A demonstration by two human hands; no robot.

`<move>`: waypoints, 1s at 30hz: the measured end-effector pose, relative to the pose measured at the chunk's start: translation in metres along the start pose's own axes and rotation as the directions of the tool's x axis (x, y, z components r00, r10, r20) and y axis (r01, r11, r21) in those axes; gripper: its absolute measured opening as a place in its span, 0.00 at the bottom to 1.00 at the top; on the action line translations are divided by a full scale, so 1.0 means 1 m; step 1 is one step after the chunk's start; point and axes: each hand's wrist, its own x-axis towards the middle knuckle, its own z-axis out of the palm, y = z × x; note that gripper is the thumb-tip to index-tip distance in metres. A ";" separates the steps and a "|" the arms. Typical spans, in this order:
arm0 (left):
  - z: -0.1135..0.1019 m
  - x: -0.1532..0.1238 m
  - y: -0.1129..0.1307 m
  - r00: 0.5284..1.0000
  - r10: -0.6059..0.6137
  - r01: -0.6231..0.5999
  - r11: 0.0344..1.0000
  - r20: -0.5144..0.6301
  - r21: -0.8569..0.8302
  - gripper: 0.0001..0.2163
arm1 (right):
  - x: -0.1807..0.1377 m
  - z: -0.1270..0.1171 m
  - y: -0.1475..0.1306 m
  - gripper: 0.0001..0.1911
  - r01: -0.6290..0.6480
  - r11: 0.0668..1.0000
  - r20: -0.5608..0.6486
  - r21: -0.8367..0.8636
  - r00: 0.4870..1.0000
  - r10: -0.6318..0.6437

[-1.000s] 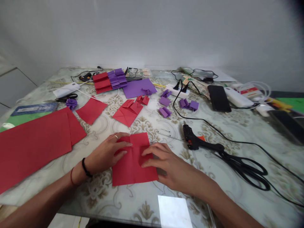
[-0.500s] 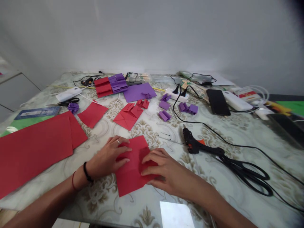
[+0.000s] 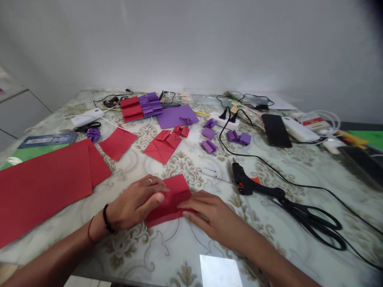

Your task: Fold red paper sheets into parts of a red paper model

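A small red sheet of paper (image 3: pixel 176 187) lies on the table in front of me, its near part lifted and bent over toward the far side. My left hand (image 3: pixel 139 201) rests on the left side of this sheet with its fingers stretched out and thumb apart. At the right edge, my right hand (image 3: pixel 206 209) pinches the bent part between thumb and fingers. Just beyond is a folded red paper piece (image 3: pixel 163 146), with a smaller red folded piece (image 3: pixel 181 131) touching its far corner. A loose red square (image 3: pixel 117 142) lies to their left.
Large red sheets (image 3: pixel 44 189) cover the left side. To the right lie a black glue gun (image 3: pixel 243 179), black-handled scissors (image 3: pixel 314 221) and a trailing cable. Several purple folded pieces (image 3: pixel 208 146), a power strip (image 3: pixel 224 120) and a phone (image 3: pixel 275 130) stand farther back.
The red sheet lay flat under both hands; now its near part is raised and bent away from me. My right hand has closed on its edge.
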 end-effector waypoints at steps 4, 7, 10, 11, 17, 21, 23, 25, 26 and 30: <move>0.005 -0.001 -0.001 0.999 -0.046 0.044 0.996 0.023 0.084 0.18 | 0.001 0.009 0.001 0.14 -0.067 0.998 -0.076 0.005 0.995 0.067; 0.016 -0.003 -0.009 1.000 -0.029 0.027 0.987 0.011 0.158 0.22 | 0.002 0.012 0.003 0.20 -0.098 0.995 -0.120 -0.031 0.988 0.093; 0.024 -0.005 -0.017 1.000 -0.017 0.022 0.975 -0.026 0.220 0.27 | 0.003 0.014 0.004 0.19 -0.128 0.986 -0.166 -0.111 0.980 0.109; 0.026 -0.006 -0.019 0.999 -0.020 0.027 0.970 -0.035 0.241 0.29 | 0.003 0.015 0.005 0.17 -0.143 0.980 -0.175 -0.139 0.978 0.117; 0.026 -0.007 -0.020 0.999 -0.029 0.034 0.955 -0.018 0.295 0.20 | 0.000 0.013 0.003 0.09 -0.210 0.952 -0.135 -0.222 0.974 0.184; 0.027 -0.007 -0.020 1.000 -0.006 0.014 0.953 -0.028 0.302 0.19 | -0.001 0.009 0.004 0.14 -0.243 0.948 -0.122 -0.207 0.968 0.221; 0.028 -0.007 -0.021 0.999 -0.003 0.015 0.956 -0.042 0.292 0.19 | -0.001 0.008 0.006 0.17 -0.257 0.946 -0.132 -0.196 0.963 0.235; 0.029 -0.007 -0.021 0.998 -0.003 0.018 0.961 -0.055 0.276 0.18 | -0.002 0.007 0.007 0.19 -0.284 0.941 -0.148 -0.183 0.954 0.260; 0.029 -0.008 -0.021 0.998 -0.005 0.021 0.963 -0.062 0.269 0.18 | -0.002 0.007 0.008 0.20 -0.303 0.937 -0.155 -0.176 0.948 0.278; 0.031 -0.008 -0.020 0.995 -0.054 0.072 0.967 -0.081 0.244 0.20 | -0.001 0.008 0.009 0.23 -0.365 0.919 -0.170 -0.150 0.925 0.340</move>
